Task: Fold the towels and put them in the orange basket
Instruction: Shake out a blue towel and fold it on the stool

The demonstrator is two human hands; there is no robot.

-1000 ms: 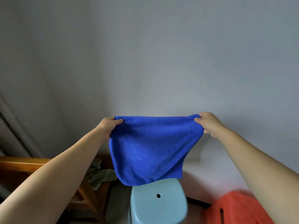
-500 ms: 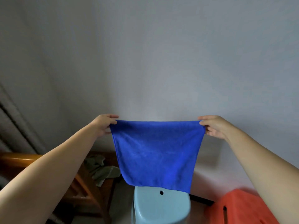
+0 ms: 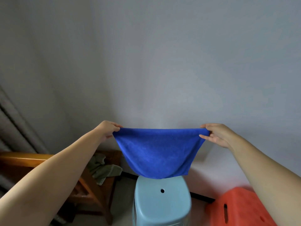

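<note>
Blue microfibre towel (image 3: pixel 158 152) pinched at top corners by left hand (image 3: pixel 108 130) & right hand (image 3: pixel 216 135), arms outstretched, cloth sagging in mid-air w/ lower edge just above pale blue plastic stool (image 3: pixel 162 201), orange plastic basket (image 3: pixel 236 209) at lower right, crumpled olive-green cloth (image 3: pixel 101 168) on brown wooden chair (image 3: pixel 84 185) at left.

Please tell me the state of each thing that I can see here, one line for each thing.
blue towel: held up in the air by its two top corners, hanging, lower edge above the stool.
left hand: pinching the towel's left corner.
right hand: pinching the right corner.
light blue stool: upright, seat bare.
orange basket: partly in view, contents not visible.
green cloth: crumpled on the wooden chair.
</note>
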